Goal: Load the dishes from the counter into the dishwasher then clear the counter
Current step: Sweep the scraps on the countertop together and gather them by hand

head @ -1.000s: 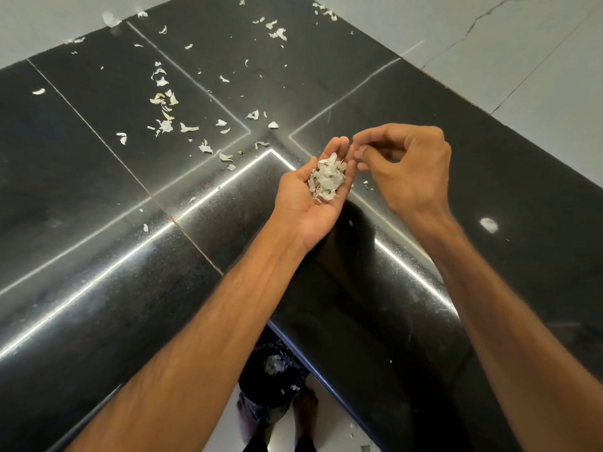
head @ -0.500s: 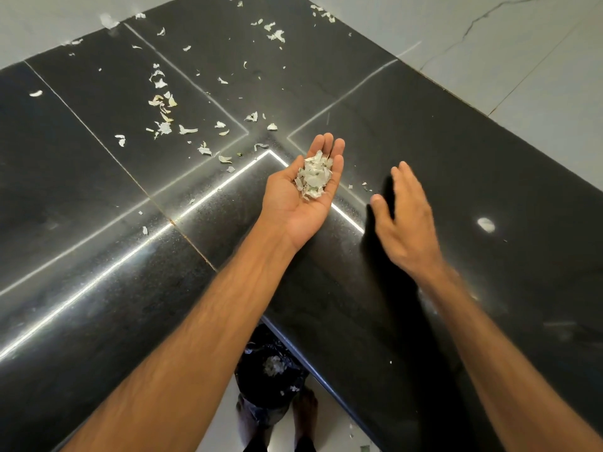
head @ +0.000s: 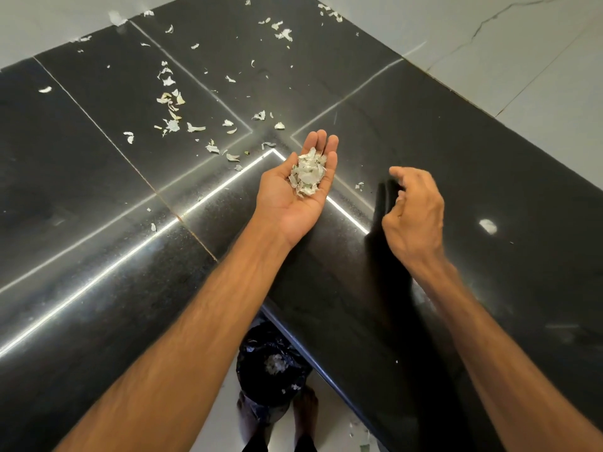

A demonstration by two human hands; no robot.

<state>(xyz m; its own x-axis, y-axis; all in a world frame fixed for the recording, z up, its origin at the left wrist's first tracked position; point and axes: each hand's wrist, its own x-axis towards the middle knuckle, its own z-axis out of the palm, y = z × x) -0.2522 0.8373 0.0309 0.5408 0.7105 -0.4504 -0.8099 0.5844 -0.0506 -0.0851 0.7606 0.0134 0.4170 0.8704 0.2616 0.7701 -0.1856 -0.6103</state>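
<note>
Cupping scraps [head: 308,174] above black counter [head: 456,151]

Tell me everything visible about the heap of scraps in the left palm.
The heap of scraps is a loose mound of thin, pale whitish flakes, papery-looking, curled and overlapping. It lies in the left hand, held palm up over the black counter with fingers nearly straight, covering the finger bases and upper palm. Only that hand touches it.

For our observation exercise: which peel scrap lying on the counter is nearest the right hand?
The small scrap alone between the two hands, just left of the right hand; the others lie scattered beyond the left hand.
</note>
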